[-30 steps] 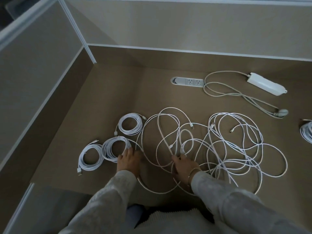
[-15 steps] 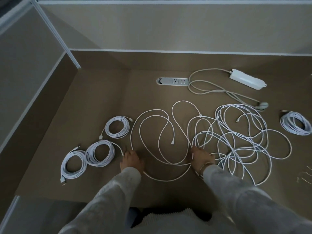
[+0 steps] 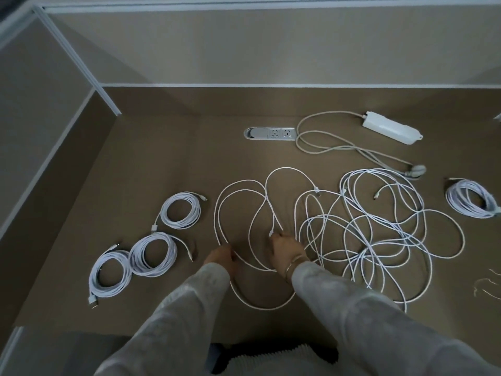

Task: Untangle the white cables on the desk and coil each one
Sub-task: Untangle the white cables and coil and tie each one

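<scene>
right hand (image 3: 286,251) pinching the connector end (image 3: 270,234) of the loose white cable (image 3: 244,185) near the front edge of the desk (image 3: 162,158); left hand (image 3: 221,260) just to its left, fingers curled on the same cable's long loop, grip seemingly closed but partly hidden. running away from both hands toward the back edge and looping round to the front, with the tangle (image 3: 379,234) lying right of the right hand, so likely the nearer hand for drawing this strand clear before coiling.

Left hand (image 3: 221,260) fingertips and grip on the cable (image 3: 260,302) unclear.
</scene>
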A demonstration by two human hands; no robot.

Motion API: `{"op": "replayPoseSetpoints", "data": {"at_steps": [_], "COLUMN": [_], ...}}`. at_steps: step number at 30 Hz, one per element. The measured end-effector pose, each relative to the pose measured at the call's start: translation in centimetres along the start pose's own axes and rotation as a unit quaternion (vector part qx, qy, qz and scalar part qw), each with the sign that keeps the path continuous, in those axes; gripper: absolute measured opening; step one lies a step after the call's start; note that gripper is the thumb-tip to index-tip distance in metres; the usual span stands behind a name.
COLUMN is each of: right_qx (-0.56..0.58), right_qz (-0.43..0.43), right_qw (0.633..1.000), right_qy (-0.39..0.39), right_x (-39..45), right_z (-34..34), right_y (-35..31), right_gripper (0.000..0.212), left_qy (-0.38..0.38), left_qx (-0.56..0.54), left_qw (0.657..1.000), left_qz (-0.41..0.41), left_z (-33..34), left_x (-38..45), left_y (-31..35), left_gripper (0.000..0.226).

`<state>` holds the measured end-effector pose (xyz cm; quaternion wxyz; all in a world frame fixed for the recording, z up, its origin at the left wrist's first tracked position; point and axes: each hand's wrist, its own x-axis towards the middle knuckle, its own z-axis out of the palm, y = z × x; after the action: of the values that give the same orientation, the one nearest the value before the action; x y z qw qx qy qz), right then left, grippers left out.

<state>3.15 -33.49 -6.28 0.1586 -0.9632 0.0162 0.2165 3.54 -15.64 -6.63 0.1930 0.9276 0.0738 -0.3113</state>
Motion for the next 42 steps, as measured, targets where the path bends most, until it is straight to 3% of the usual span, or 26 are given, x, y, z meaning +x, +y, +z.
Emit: {"op": "replayPoseSetpoints", "data": {"at_steps": [5,13,17,22,24,27,30,34,37,39,42], "right_qx": [0.045,0.022,0.099,0.206,0.221,0.262,0.381,0.6,0.652,0.669,0.629], "right_qz": [0.104,0.145,0.079,-0.085,-0.132,-0.144,-0.114,-0.082,-0.056,-0.017,0.044], "right_qw": [0.994,0.989,0.991,0.947,0.922,0.892,0.857,0.741,0.7,0.702,0.761], "right_qy": [-0.008,0.003,0.052,0.23,0.29,0.338,0.329,0.289,0.285,0.245,0.152], "right_x": [3.4,5.8,4.8,2.8,1.6,-0.2,-1.2,-3.2,-4.3,-4.4,-4.5], "right_z": [0.0,0.1,-2.7,-8.8,-11.6,-15.1,-17.4,-20.0,-20.3,-19.2,-15.8], "right_y": [-0.7,-0.9,-1.1,-1.6,-2.1,-2.2,-1.5,-0.7,-0.2,-0.4,-1.9], "right_gripper": [0.036,0.033,0.033,0.004,0.001,0.006,0.016,0.015,0.011,0.023,0.053], "left_qy": [-0.007,0.01,0.069,0.207,0.226,0.21,0.187,0.144,0.133,0.126,0.118], "left_qx": [-0.007,0.003,0.008,0.027,0.066,0.067,-0.02,-0.079,-0.119,-0.16,-0.226], "left_qw": [1.0,0.998,0.99,0.945,0.931,0.931,0.935,0.945,0.936,0.922,0.899], "left_qz": [0.009,0.063,0.127,0.252,0.278,0.291,0.3,0.284,0.304,0.328,0.356], "left_z": [-1.0,-3.4,-6.0,-10.2,-11.5,-13.0,-14.3,-16.4,-18.2,-19.6,-21.4], "left_x": [1.0,1.9,1.9,2.0,2.2,1.9,0.9,-1.3,-3.4,-5.0,-7.4], "left_y": [0.0,1.1,2.7,6.0,7.7,9.6,10.5,11.4,11.9,12.5,13.9], "left_gripper": [0.024,0.026,0.043,0.064,0.061,0.035,0.02,0.017,0.014,0.021,0.019]}}
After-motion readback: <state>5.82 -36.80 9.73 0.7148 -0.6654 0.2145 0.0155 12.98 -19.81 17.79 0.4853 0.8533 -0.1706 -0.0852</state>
